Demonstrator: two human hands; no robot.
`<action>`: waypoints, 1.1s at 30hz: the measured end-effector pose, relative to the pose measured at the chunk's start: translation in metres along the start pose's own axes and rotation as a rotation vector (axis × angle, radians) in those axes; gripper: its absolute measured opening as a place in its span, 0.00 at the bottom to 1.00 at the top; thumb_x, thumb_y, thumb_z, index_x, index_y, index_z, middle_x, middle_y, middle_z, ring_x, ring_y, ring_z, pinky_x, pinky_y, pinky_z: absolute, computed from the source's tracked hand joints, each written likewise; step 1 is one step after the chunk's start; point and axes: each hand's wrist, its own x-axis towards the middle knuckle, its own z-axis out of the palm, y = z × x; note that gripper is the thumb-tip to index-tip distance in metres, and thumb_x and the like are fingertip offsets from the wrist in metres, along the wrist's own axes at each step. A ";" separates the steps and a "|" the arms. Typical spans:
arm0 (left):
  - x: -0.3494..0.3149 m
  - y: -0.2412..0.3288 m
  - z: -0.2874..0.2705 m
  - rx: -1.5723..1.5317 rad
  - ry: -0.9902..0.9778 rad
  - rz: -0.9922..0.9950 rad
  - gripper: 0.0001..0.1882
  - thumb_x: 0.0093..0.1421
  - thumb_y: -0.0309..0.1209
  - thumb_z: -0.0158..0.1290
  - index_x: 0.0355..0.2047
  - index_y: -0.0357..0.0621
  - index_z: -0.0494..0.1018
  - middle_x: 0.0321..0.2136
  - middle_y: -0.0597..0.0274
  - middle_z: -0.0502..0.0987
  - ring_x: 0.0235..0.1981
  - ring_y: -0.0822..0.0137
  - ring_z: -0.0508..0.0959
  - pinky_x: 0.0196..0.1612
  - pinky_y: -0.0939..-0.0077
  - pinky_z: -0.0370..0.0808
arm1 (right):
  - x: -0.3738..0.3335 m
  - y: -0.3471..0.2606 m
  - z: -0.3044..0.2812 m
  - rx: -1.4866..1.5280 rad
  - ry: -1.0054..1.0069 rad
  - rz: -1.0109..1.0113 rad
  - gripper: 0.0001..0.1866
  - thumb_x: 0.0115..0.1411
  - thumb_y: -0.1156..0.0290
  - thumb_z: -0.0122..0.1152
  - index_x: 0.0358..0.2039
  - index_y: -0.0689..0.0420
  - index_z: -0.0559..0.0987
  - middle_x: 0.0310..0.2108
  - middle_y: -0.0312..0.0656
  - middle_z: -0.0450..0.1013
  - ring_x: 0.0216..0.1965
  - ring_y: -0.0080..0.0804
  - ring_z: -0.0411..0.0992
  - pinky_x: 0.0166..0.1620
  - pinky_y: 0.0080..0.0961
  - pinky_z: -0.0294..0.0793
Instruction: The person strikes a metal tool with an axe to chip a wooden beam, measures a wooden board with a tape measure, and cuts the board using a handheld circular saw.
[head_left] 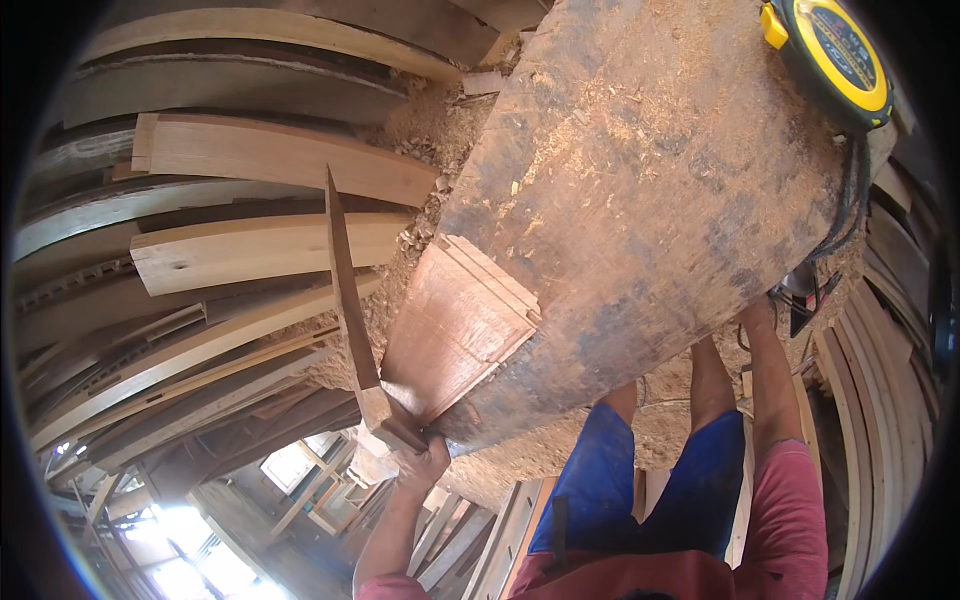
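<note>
At counter (640, 200) near edge: your left hand (420, 462) grip closed on wooden strip (345, 290) beside panel (455, 330) | right hand (757, 312) at far edge, grip unclear | tape measure (830, 55) at corner

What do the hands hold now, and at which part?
The left hand grips the long, thin brown wooden strip at its near end. The right hand reaches under the workbench edge; its hold cannot be told.

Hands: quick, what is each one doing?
Left hand: closed, gripping the narrow wood strip at the workbench edge.
Right hand: reaches under the bench edge; grip cannot be told.
</note>
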 end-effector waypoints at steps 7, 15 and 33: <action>0.002 -0.021 0.005 0.012 0.048 0.039 0.45 0.45 0.16 0.49 0.68 0.28 0.56 0.67 0.27 0.59 0.69 0.28 0.59 0.72 0.44 0.53 | -0.049 -0.019 -0.052 -0.046 0.102 -0.038 0.18 0.65 0.71 0.58 0.52 0.67 0.73 0.50 0.65 0.77 0.51 0.58 0.79 0.52 0.47 0.81; 0.031 0.015 -0.007 0.027 0.216 0.182 0.54 0.39 0.18 0.52 0.73 0.38 0.52 0.71 0.23 0.50 0.72 0.22 0.50 0.70 0.26 0.49 | -0.224 -0.155 -0.312 0.673 0.290 0.031 0.11 0.63 0.66 0.62 0.36 0.63 0.80 0.30 0.51 0.80 0.33 0.49 0.80 0.39 0.45 0.78; 0.039 0.026 -0.014 -0.067 0.248 0.166 0.43 0.49 0.25 0.58 0.69 0.47 0.64 0.68 0.24 0.57 0.70 0.24 0.54 0.70 0.28 0.52 | -0.268 -0.388 -0.454 0.178 0.605 -0.076 0.36 0.59 0.52 0.74 0.52 0.72 0.74 0.45 0.64 0.73 0.50 0.61 0.75 0.53 0.51 0.75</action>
